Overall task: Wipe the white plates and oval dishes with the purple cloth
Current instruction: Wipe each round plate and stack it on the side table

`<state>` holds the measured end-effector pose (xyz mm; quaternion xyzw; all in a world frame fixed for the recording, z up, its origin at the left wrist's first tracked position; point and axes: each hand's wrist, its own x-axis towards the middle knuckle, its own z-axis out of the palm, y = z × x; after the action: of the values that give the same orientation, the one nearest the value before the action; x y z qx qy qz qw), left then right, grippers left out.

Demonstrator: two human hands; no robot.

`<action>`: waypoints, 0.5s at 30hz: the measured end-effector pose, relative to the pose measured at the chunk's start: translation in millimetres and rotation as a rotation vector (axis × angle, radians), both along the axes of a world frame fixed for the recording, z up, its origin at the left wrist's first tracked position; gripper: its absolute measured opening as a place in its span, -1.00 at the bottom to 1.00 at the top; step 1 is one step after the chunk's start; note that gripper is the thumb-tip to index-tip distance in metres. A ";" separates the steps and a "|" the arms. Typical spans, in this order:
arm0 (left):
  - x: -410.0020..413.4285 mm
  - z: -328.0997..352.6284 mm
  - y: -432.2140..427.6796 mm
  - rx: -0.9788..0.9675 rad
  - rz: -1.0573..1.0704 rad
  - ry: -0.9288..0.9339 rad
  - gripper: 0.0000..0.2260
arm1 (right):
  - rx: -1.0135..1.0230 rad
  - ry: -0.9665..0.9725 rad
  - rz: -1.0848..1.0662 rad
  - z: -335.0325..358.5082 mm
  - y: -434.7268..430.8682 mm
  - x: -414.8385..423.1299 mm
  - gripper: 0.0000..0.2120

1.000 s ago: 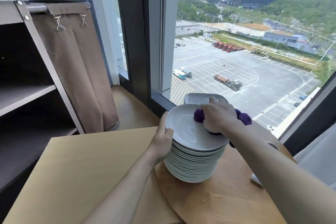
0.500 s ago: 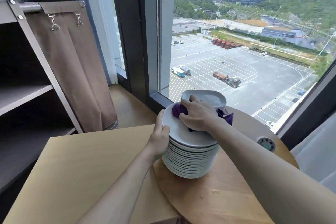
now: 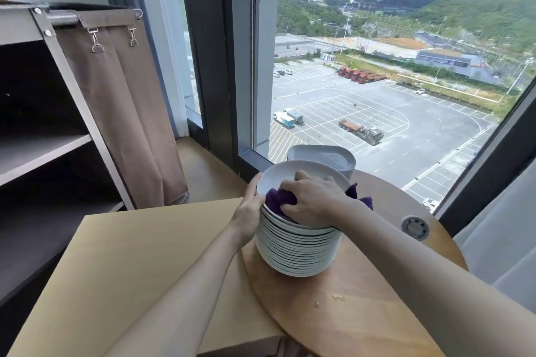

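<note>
A wide window (image 3: 377,95) looks down on a car park, and in front of it a round wooden bench (image 3: 362,298) carries a tall stack of white plates (image 3: 295,252). The purple cloth (image 3: 277,200) lies bunched in the top plate (image 3: 278,177) of that stack, towards its near left side, with a loose end spilling over the stack's right rim. The right hand (image 3: 313,200) lies on the cloth, fingers curled down over it, pressing it into the plate. The left hand (image 3: 249,209) clasps the stack's upper left edge, thumb raised along the top rim and the fingers wrapped against the side. Just behind the stack, by the glass, stands a smaller pile of oval dishes (image 3: 327,156). To the stack's left a square bench (image 3: 130,264) of pale wood meets the round one. Farther left of the stack stand a grey shelf cart (image 3: 43,148) and a brown fabric bag (image 3: 121,110) clipped to its rail. A round metal insert (image 3: 414,227) is set in the bench to the stack's right.
</note>
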<state>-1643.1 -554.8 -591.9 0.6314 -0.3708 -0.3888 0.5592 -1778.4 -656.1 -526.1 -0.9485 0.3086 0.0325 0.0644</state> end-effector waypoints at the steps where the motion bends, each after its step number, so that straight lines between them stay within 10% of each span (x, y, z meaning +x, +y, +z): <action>1: 1.0 1.0 0.0 0.010 -0.005 -0.008 -0.51 | -0.004 0.008 0.004 1.3 1.7 -5.8 -0.65; 15: 1.8 -0.7 -3.9 -0.030 -0.029 -0.075 -0.56 | -0.426 0.016 -0.276 -11.5 -42.0 -30.4 -0.59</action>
<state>-1641.3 -558.6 -592.7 0.6315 -0.4064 -0.3674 0.5487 -1808.8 -698.1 -537.6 -0.8893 0.4354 -0.0347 -0.1356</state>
